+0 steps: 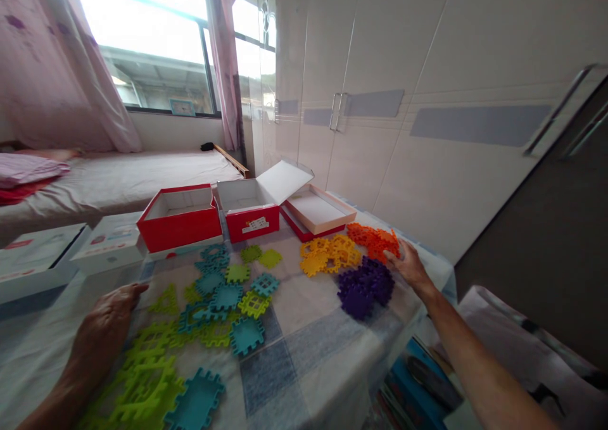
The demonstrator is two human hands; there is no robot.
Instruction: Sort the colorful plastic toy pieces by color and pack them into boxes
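Right hand: at the far right corner of the desk, the right hand has its fingers against the orange pieces; whether they pinch one, I cannot tell.
Left hand: the left hand is palm down, fingers stretched out, apparently holding nothing, just beside the green pieces.
Heaped by colour: orange by the far edge, yellow pieces just beside it, purple pieces nearer the right edge; these three look done.
Mixed: green and teal pieces overlap from mid-desk toward the near edge; parting them seems the work left.
Boxes: a red box, a lidded box standing open and a shallow tray line the far edge; no coloured pieces show inside.
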